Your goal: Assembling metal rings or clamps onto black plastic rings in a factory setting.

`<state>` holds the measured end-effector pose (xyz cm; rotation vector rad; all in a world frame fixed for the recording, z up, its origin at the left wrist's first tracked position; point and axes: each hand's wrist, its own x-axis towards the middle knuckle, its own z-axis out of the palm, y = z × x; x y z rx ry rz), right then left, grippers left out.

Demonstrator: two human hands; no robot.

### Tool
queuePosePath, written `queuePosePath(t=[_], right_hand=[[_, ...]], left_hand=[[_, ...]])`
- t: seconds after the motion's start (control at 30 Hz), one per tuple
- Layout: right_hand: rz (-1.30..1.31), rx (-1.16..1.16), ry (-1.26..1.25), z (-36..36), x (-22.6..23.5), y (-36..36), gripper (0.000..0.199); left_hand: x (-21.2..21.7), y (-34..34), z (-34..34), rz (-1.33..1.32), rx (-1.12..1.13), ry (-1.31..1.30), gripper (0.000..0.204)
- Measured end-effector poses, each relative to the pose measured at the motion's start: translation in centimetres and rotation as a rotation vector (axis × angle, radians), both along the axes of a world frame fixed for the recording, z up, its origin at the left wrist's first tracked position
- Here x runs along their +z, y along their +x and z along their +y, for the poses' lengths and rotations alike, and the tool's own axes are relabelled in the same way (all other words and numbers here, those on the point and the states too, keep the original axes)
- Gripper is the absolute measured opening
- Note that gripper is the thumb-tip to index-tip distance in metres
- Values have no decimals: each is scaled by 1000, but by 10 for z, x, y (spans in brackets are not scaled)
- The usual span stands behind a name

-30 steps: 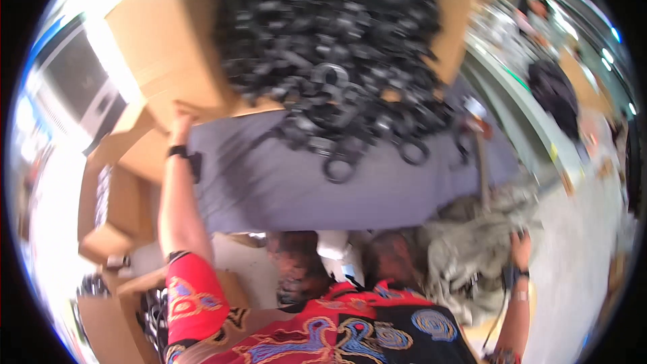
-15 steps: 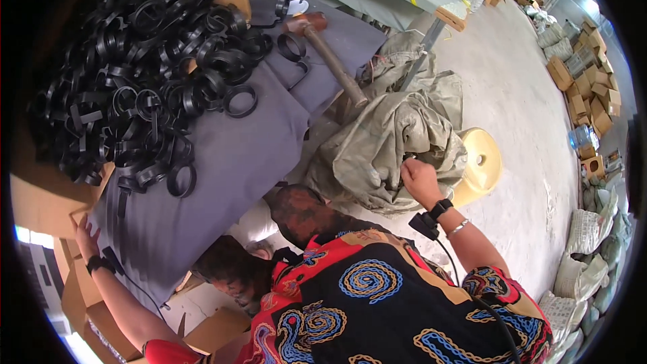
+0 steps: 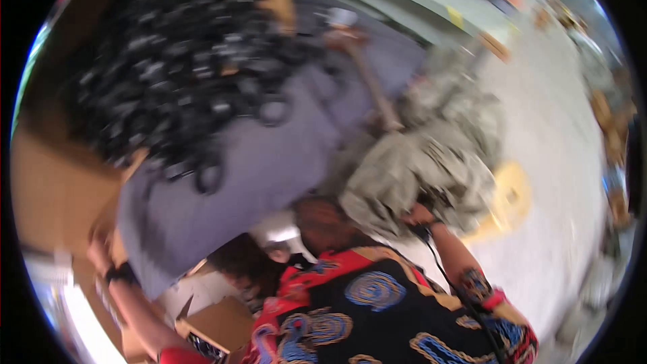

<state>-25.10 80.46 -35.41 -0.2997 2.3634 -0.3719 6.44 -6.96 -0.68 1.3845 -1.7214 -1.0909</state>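
The picture is smeared by motion. At the left, my left hand (image 3: 101,248) rests against the edge of a large cardboard box (image 3: 54,195); its fingers are too blurred to read. To the right of my lap, my right hand (image 3: 419,215) reaches into the folds at the mouth of a crumpled grey-green woven sack (image 3: 391,178). The sack's fabric and the blur hide its fingers, and whatever they touch. Black ring-shaped parts (image 3: 168,74) are heaped at the upper left on a dark grey cloth (image 3: 249,168) spread before me.
A hammer (image 3: 374,87) lies at the cloth's far right edge, its handle toward the sack. Beside the sack stands a yellow plastic stool (image 3: 515,195). A pale green table (image 3: 411,0) runs along the back. An open carton (image 3: 219,323) sits low between my arms.
The view has swung, shifting the scene rightward and blurring it. My right hand has moved left relative to the stool, and more of its fingers are hidden in the sack. My left hand stays by the box.
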Motion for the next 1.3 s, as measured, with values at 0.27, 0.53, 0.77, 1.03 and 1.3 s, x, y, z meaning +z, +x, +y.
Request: queuePosePath(t=[0.27,0.53,0.77,1.03,1.3], right_hand=[[293,-317,-19,-22,-3,30,51],[212,58,-231,-70,12,-93,45],[175,147,-250,-114,76,-167,39],[81,89,-267,-70,131,-159,34],[165,175,-244,-91,234,-73,29]], left_hand=[[8,-63,65,65,222,-509,52],[6,-77,38,-198,154,-559,99],[2,-139,29,-103,51,-342,113],[0,-194,27,121,42,-225,63],[-13,-189,18,223,5,-318,36]])
